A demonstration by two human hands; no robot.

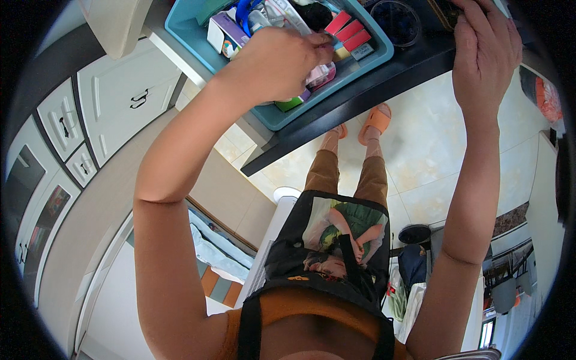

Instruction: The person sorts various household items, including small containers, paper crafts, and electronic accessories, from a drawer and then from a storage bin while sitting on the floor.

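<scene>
My left hand (pixel 288 63) reaches into a blue plastic bin (pixel 288 120) at the top of the head view, its fingertips among small packages; whether it grips one I cannot tell. Beside the fingers lie red-topped small boxes (pixel 350 33) and a pink package (pixel 322 75). A purple and white carton (pixel 228 30), a blue strap (pixel 243 17) and a green box (pixel 289 104) are also in the bin. To the right, my right hand (pixel 488 56) is over the dark table edge near a dark, gold-rimmed object (pixel 443 13); its fingertips are partly cut off by the frame.
The bin stands on a dark tabletop (pixel 346 101). A round clear container (pixel 396 22) is just right of it. White cabinets (pixel 130 94) line the left side. A white panel heater or similar unit (pixel 270 243) stands beside my body, below the table.
</scene>
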